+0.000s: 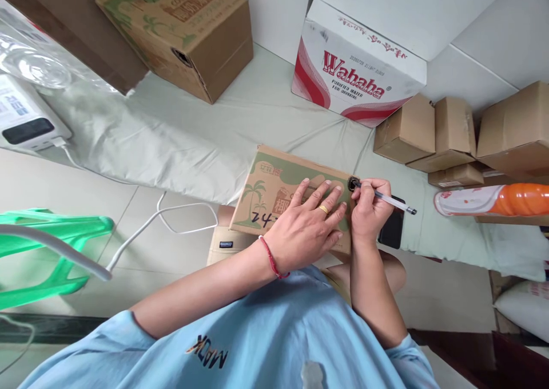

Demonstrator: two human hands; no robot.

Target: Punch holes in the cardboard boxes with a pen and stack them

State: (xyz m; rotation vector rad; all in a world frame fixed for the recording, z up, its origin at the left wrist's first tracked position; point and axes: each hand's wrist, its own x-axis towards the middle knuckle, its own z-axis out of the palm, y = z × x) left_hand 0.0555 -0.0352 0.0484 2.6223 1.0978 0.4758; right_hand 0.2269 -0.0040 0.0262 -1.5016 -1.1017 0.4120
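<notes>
A brown cardboard box [295, 174] with green palm-tree print and the handwritten mark "24" lies in front of me, partly on the cloth-covered surface. My left hand [309, 223] rests flat on its top with the fingers spread; a ring and a red bracelet show on it. My right hand [369, 209] grips a pen [397, 203] at the box's right end. The pen's tip is at a small dark patch [353, 183] near the far right corner. Part of the box's print is hidden under my left hand.
Behind stand a coconut carton [227, 43] and a white-and-red Wahaha carton [355, 68]. Small boxes [407, 128], an orange-and-white bottle [489, 200] and a black phone [391, 229] are at the right. A white device [30, 114] and green stool [86, 229] are at the left.
</notes>
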